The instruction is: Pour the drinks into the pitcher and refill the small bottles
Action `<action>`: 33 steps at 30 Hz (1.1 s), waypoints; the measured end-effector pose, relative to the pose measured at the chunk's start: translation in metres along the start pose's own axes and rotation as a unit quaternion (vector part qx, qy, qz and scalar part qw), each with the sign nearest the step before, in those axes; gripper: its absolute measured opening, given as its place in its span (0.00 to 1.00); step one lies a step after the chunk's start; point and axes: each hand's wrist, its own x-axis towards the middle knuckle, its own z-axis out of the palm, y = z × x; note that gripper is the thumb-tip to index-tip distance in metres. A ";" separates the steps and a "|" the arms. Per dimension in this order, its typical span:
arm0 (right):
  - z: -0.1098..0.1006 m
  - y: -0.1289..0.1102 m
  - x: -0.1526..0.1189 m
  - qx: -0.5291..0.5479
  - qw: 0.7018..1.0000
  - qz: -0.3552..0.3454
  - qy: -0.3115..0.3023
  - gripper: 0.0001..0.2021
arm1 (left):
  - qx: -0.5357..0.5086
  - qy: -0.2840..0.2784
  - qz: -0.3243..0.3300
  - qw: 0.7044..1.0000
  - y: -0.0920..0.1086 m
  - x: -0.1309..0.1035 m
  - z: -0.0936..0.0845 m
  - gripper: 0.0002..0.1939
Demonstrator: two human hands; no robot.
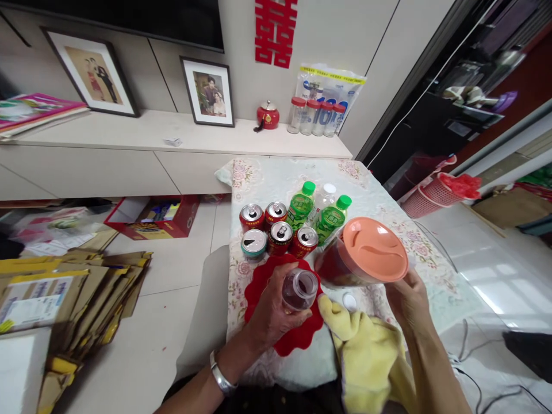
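My left hand (278, 307) is wrapped round a clear plastic bottle (298, 290) with its mouth uncapped, above a red scalloped mat (297, 343). At the right, my right hand (409, 299) grips a pitcher (338, 259) by its far side; the handle itself is mostly hidden. The pitcher has an orange lid (375, 249), holds dark contents and tilts to the left. Below it lie a white bottle cap (349, 302) and a yellow cloth (371, 356). Behind my left hand stand several drink cans (280, 236) and green-capped bottles (332, 218).
A floral tablecloth (259, 172) covers the table. Beyond it, a white cabinet (129, 135) bears picture frames, a red pot (268, 116) and red-lidded jars (304, 118). Flattened cardboard (103, 287) and a red box (181, 221) are on the floor at left; pink baskets (435, 195) at right.
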 end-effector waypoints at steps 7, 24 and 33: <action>-0.015 0.017 -0.057 -0.263 0.961 0.068 -0.055 0.27 | -0.023 -0.028 -0.014 0.999 0.004 -0.001 -0.007 0.42; 0.001 0.039 -0.072 -0.436 0.880 -0.129 -0.139 0.17 | -0.114 -0.013 -0.034 0.993 0.004 -0.001 -0.015 0.44; 0.015 -0.029 -0.106 -0.405 0.847 -0.276 -0.207 0.14 | -0.091 -0.049 -0.049 0.993 0.005 0.000 -0.015 0.43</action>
